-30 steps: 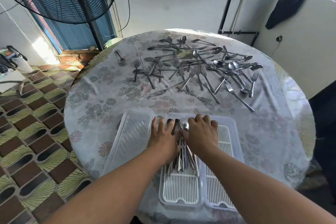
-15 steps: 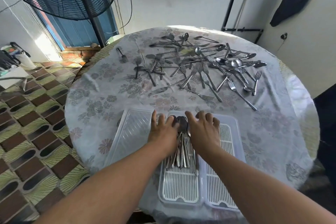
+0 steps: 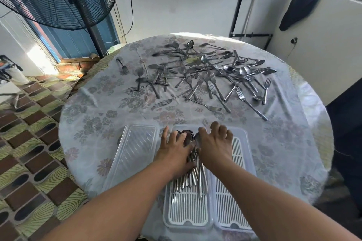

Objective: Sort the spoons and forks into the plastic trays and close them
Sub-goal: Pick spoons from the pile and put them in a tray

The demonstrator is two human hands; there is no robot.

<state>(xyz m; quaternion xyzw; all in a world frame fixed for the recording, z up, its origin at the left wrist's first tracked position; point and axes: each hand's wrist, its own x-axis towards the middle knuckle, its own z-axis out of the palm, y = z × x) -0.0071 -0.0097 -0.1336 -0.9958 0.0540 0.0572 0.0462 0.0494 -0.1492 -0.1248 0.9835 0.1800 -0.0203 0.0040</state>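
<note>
While both hands press down on the bundle of spoons in the left tray, the relation that matters is how that bundle lies: its long axis runs away from the person, bowls at the far end under the palms, handles pointing back toward the body. The left hand flanks the bundle on one side and the right hand on the other, so neither is clearly nearer. The fingers of both hands are spread and flat, gripping nothing. The right tray just beside it lies bare, and a clear lid rests to the left. The loose forks and spoons lie well apart, scattered across the far half of the worktop, a long reach ahead.
</note>
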